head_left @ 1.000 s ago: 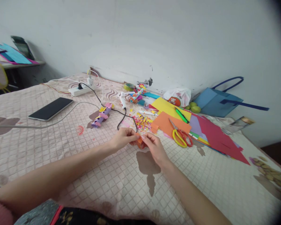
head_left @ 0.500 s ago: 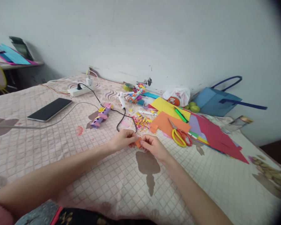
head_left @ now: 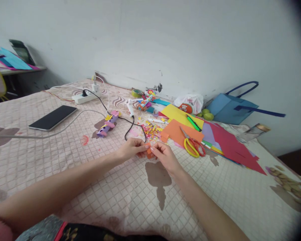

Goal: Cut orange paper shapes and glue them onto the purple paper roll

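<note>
A small piece of orange paper (head_left: 149, 152) is pinched between my two hands, just above the quilted tablecloth (head_left: 110, 197). My left hand (head_left: 132, 148) grips its left side with thumb and fingers. My right hand (head_left: 164, 154) pinches it from the right, and its fingers partly cover the piece. Just beyond the hands lies a heap of colourful paper scraps (head_left: 152, 130). To the right, scissors with yellow and red handles (head_left: 192, 148) rest on a sheet of orange paper (head_left: 177, 129).
Left of the hands are a purple decorated paper roll (head_left: 107, 125) and a dark tablet (head_left: 53, 117). A white glue gun (head_left: 130, 107) and a power strip (head_left: 86, 97) stand farther back, with cables across the cloth. At right are a green cutter (head_left: 193, 123), red paper (head_left: 233, 147) and a blue bag (head_left: 232, 108).
The fingers have shifted slightly on the orange paper piece, which now shows a little higher between the fingertips. Everything else lies as it was.
</note>
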`<state>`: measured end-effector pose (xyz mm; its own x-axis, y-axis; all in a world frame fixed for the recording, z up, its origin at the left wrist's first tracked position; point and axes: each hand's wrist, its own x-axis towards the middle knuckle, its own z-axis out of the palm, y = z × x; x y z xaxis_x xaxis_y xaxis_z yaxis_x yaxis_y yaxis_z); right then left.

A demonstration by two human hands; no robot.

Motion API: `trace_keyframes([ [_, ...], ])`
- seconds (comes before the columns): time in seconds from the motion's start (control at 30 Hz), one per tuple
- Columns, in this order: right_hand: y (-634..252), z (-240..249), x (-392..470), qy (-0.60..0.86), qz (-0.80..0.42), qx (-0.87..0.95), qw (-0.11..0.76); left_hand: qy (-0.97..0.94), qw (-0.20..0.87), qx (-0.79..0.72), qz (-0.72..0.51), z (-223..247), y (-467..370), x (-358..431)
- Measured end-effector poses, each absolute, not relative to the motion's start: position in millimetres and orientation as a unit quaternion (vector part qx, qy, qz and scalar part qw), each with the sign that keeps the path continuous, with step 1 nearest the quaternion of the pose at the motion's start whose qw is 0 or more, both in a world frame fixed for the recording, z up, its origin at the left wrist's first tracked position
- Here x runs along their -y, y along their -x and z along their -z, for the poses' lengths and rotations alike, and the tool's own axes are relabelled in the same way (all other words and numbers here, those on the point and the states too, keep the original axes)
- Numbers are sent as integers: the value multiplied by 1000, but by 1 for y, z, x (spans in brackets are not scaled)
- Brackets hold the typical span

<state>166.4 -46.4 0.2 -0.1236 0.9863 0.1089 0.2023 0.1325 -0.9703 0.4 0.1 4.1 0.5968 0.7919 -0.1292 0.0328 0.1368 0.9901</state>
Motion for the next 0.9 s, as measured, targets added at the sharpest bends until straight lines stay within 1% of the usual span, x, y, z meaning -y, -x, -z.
trace_keyframes([
  [0.1,-166,-1,47,497,-421,608,455,-575,682,-355,-280,-4,-1,-1],
  [0.23,-165,0,47,493,-428,604,457,-597,655,-358,-293,-3,-1,-2],
  [0.4,-164,1,47,489,-431,594,471,-630,644,-344,-264,-2,0,0],
  [0.5,-163,1,48,495,-423,594,472,-638,638,-327,-280,0,-1,0],
  [0.6,-162,2,48,498,-420,593,473,-627,644,-322,-295,0,-1,1],
  [0.77,-159,4,48,502,-402,594,484,-610,668,-338,-260,1,-2,1],
  [0.9,-158,4,49,496,-401,593,491,-623,654,-337,-267,3,-3,2],
])
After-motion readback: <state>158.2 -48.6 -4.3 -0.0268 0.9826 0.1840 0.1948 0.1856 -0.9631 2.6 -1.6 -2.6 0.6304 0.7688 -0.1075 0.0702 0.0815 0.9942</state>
